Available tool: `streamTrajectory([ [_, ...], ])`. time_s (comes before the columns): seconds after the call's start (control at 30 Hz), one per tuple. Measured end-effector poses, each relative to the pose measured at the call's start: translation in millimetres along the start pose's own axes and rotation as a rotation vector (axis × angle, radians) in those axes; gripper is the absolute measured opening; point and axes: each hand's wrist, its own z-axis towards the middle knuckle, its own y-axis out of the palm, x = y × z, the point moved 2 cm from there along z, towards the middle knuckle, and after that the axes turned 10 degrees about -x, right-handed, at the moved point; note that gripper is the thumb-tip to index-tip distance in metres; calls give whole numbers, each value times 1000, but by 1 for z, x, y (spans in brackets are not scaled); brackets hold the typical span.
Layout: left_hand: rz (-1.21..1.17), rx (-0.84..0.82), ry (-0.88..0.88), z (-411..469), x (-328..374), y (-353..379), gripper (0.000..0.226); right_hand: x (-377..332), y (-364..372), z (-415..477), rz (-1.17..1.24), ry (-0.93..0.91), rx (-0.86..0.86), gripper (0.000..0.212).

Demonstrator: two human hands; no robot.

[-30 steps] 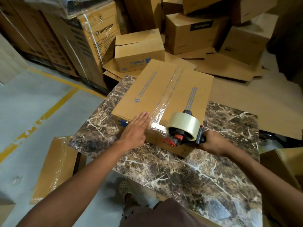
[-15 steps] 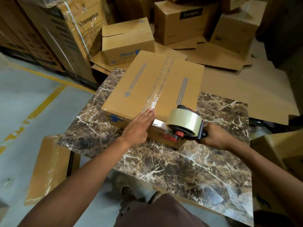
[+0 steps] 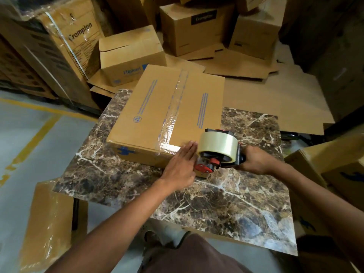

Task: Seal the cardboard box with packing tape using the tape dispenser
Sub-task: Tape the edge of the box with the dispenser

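A flat cardboard box (image 3: 157,107) lies on the marble table (image 3: 226,194). A strip of clear packing tape (image 3: 175,111) runs down its top seam and over the near edge. My left hand (image 3: 182,168) lies flat with fingers together against the box's near side, beside the tape end. My right hand (image 3: 256,160) grips the handle of the tape dispenser (image 3: 216,152), a black and red frame with a roll of clear tape, held at the box's near right corner just above the table.
More cardboard boxes (image 3: 130,54) and flattened sheets (image 3: 275,99) crowd the floor behind the table. A wrapped Crompton carton (image 3: 59,46) stands at the back left. A flat wrapped pack (image 3: 47,223) lies on the floor by the table's left side, and another box (image 3: 334,174) sits at right.
My left hand slid right along the box's near edge, from the top beside the tape down onto the front side. The dispenser moved slightly right and lower, past the box's corner.
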Motion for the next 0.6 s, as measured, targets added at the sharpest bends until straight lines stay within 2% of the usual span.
streamTrajectory([
  [0.3, 23, 64, 18, -5, -5, 0, 86, 19, -8, -16, -32, 1, 26, 26],
  [0.5, 13, 54, -114, -3, 15, 0, 77, 42, 2, -23, -67, 75, 22, 26],
  [0.6, 7, 55, -47, 3, 36, -5, 79, 41, 3, -22, -51, 75, 42, 22],
])
